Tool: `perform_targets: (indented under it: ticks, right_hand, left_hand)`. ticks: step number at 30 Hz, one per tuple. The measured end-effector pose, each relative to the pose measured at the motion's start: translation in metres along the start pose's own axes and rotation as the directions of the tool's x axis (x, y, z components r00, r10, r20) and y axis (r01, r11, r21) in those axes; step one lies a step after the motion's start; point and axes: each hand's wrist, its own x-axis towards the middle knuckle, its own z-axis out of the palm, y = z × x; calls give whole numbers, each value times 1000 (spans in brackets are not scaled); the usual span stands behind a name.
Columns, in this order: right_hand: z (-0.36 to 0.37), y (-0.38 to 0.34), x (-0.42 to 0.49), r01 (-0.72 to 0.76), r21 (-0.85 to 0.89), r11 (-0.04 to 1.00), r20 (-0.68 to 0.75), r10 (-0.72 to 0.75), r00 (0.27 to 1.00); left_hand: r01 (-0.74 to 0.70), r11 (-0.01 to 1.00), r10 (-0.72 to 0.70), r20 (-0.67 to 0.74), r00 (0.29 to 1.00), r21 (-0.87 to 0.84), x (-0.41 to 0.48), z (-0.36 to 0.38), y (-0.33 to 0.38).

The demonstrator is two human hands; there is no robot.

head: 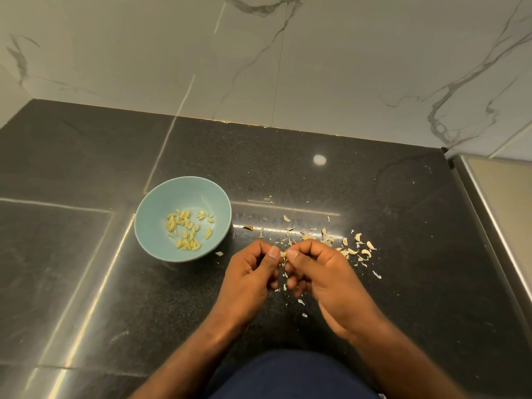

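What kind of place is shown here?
Probably a kitchen: a dark stone counter, a pale marble-look tiled wall, and a blue bowl of peeled garlic cloves with loose skins nearby.

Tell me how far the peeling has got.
Done: many peeled cloves lie in the bowl, and loose skins litter the counter. In hand: the left hand and right hand pinch one clove between them. Left: a small cluster of pale pieces right of the hands, some seemingly unpeeled cloves, so likely only a few to go.
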Motion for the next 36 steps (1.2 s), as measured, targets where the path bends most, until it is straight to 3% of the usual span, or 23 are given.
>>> perform_targets:
  ticks: [3,6,9,17,20,26,30,33,36]
  right_hand:
    - [5,-1,2,-178,318,931,89,158,983]
    - [10,-5,10,-198,443,874,90,176,980]
    - [21,-10,23,-145,475,868,61,132,989]
    - [93,-24,64,-64,166,984,133,42,990]
    - [109,-21,73,-26,152,988,125,7,992]
    - [75,-8,70,92,159,983,-91,-78,993]
    - [39,4,61,101,154,983,-69,-92,993]
    - [18,24,51,116,45,992,-153,-108,982]
    - [0,45,41,195,-180,964,-205,-230,951]
  left_hand:
    - [25,996,-26,-6,1000,-91,1,-1,-5]
    - [66,993,-75,-101,992,-96,5,-7,-23]
    - [103,994,-93,-196,976,41,12,-13,-42]
    - [52,961,12,-227,974,273,19,-16,-68]
    - [58,948,18,-236,972,313,19,-17,-76]
    - [-33,924,136,-245,960,382,22,-15,-77]
    - [-55,914,154,-220,963,401,21,-14,-77]
    - [-79,899,174,-184,967,431,20,-13,-78]
    - [-156,854,251,-130,959,496,20,-12,-78]
